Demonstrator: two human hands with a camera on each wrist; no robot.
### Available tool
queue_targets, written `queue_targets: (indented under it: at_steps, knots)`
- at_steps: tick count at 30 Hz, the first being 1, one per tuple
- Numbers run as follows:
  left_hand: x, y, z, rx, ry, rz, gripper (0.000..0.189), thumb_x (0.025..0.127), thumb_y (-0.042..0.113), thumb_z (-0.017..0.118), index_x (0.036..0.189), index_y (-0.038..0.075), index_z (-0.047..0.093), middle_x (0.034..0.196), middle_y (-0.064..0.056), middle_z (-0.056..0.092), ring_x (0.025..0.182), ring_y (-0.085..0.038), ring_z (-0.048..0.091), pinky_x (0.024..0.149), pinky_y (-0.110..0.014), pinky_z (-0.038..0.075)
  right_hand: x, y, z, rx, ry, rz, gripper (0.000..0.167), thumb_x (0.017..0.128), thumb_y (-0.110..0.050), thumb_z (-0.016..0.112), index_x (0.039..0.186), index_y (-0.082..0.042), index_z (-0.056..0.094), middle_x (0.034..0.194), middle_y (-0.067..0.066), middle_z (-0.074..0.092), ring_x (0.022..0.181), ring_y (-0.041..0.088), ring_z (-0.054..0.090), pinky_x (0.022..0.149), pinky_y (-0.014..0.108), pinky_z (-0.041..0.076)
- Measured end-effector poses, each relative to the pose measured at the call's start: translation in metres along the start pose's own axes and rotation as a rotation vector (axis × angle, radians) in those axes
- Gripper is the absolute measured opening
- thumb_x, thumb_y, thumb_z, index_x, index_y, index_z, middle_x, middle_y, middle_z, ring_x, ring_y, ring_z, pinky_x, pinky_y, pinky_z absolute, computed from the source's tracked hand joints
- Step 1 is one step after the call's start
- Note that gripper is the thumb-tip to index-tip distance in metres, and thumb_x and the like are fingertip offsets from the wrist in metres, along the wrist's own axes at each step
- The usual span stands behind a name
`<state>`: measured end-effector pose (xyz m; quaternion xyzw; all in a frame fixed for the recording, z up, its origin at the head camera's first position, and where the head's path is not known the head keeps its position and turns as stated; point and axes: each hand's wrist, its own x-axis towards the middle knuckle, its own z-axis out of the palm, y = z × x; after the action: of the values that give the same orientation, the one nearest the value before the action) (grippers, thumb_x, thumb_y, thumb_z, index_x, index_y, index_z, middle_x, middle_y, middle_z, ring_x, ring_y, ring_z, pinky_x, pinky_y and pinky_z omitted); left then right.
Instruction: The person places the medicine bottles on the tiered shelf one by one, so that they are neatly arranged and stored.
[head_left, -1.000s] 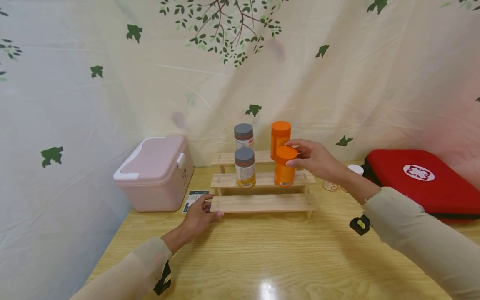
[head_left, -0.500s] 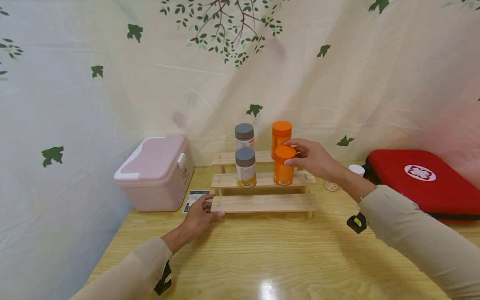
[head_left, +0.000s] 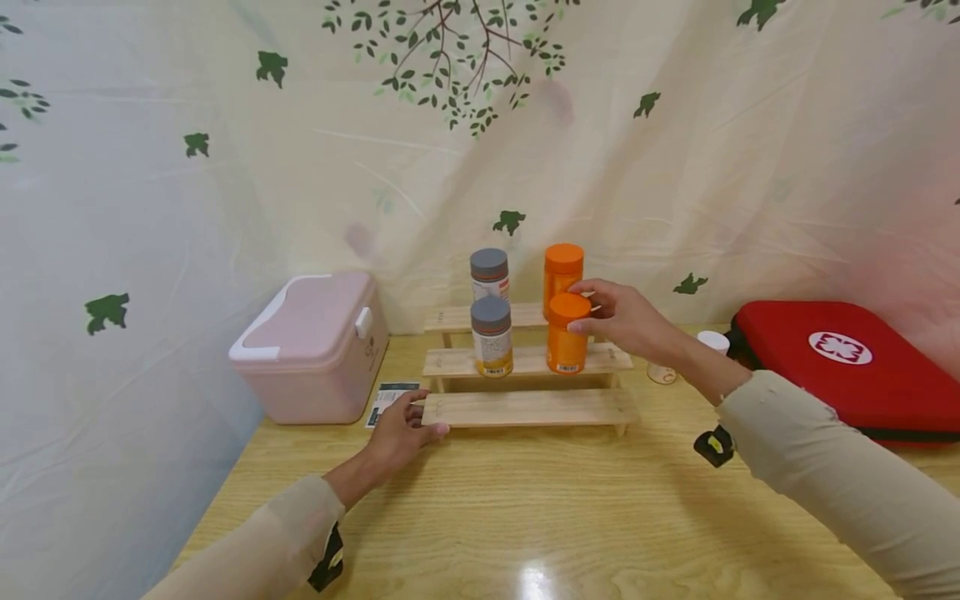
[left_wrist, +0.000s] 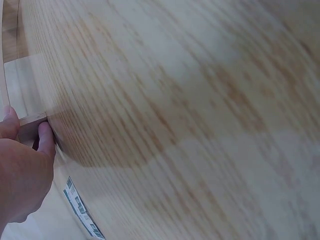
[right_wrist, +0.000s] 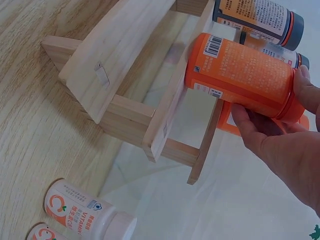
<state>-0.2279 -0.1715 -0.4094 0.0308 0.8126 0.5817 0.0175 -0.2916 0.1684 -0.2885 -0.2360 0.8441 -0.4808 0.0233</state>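
A three-step wooden rack (head_left: pixel 525 408) stands on the table. My left hand (head_left: pixel 397 432) grips the left end of its lowest step; the left wrist view shows thumb and finger (left_wrist: pixel 46 139) pinching the wood. On the middle step, my right hand (head_left: pixel 626 317) holds an orange bottle (head_left: pixel 567 346) near its lid, and in the right wrist view the bottle's base meets the step. A grey-lidded bottle (head_left: pixel 492 342) shares that step to the left. Behind them, on the top step, are another grey-lidded bottle (head_left: pixel 489 271) and a second orange bottle (head_left: pixel 562 267), both partly hidden.
A pink lidded box (head_left: pixel 307 350) sits left of the rack, with a printed card (head_left: pixel 386 400) between. To the right are white-capped vitamin bottles (right_wrist: pixel 82 210), partly behind my right arm in the head view, and a red first-aid case (head_left: pixel 847 367).
The held orange bottle and my right hand have shifted slightly left along the middle step, mostly in the first half second. My left hand keeps its grip on the rack.
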Motion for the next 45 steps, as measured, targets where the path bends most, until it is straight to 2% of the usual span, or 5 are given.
queue_targets:
  at_steps: [16, 21, 33, 38, 45]
  knots:
    - [0.003, -0.001, 0.001, 0.016, 0.007, -0.020, 0.064, 0.085, 0.001, 0.072, 0.139, -0.004, 0.040, 0.110, -0.020, 0.063, 0.094, -0.023, 0.063, 0.076, -0.030, 0.055, -0.006, -0.002, -0.006, 0.007, -0.024, 0.032, 0.059, 0.092, -0.024, 0.067, 0.143, -0.007, 0.042, 0.137, 0.019, 0.052, 0.120, 0.038, 0.054, 0.093, 0.051, 0.048]
    - [0.004, -0.002, 0.001, 0.011, 0.002, -0.021, 0.064, 0.085, 0.002, 0.072, 0.140, -0.003, 0.039, 0.110, -0.020, 0.062, 0.094, -0.023, 0.063, 0.076, -0.031, 0.055, -0.012, 0.001, -0.011, -0.021, -0.003, 0.027, 0.061, 0.092, -0.026, 0.067, 0.144, -0.007, 0.042, 0.133, 0.019, 0.056, 0.119, 0.035, 0.054, 0.094, 0.051, 0.048]
    - [0.001, -0.004, 0.000, 0.001, 0.007, -0.039, 0.063, 0.085, 0.001, 0.071, 0.140, -0.003, 0.039, 0.112, -0.020, 0.061, 0.094, -0.023, 0.063, 0.077, -0.033, 0.055, -0.050, 0.012, -0.030, -0.166, 0.032, 0.026, 0.063, 0.091, -0.031, 0.067, 0.145, -0.009, 0.041, 0.134, 0.019, 0.054, 0.123, 0.036, 0.050, 0.095, 0.056, 0.045]
    - [0.001, -0.003, 0.000, 0.008, 0.010, -0.038, 0.064, 0.085, 0.001, 0.071, 0.140, -0.002, 0.039, 0.112, -0.020, 0.061, 0.095, -0.024, 0.063, 0.077, -0.033, 0.055, -0.069, 0.021, -0.039, -0.204, 0.067, 0.080, 0.064, 0.092, -0.035, 0.066, 0.145, -0.010, 0.040, 0.134, 0.019, 0.054, 0.121, 0.037, 0.051, 0.093, 0.055, 0.047]
    - [0.001, -0.003, 0.000, 0.002, 0.004, -0.027, 0.064, 0.085, 0.002, 0.071, 0.141, -0.003, 0.038, 0.112, -0.020, 0.061, 0.096, -0.025, 0.063, 0.078, -0.033, 0.055, -0.094, 0.034, -0.049, -0.215, 0.088, 0.136, 0.065, 0.092, -0.035, 0.066, 0.146, -0.011, 0.040, 0.134, 0.022, 0.053, 0.119, 0.041, 0.052, 0.081, 0.042, 0.055]
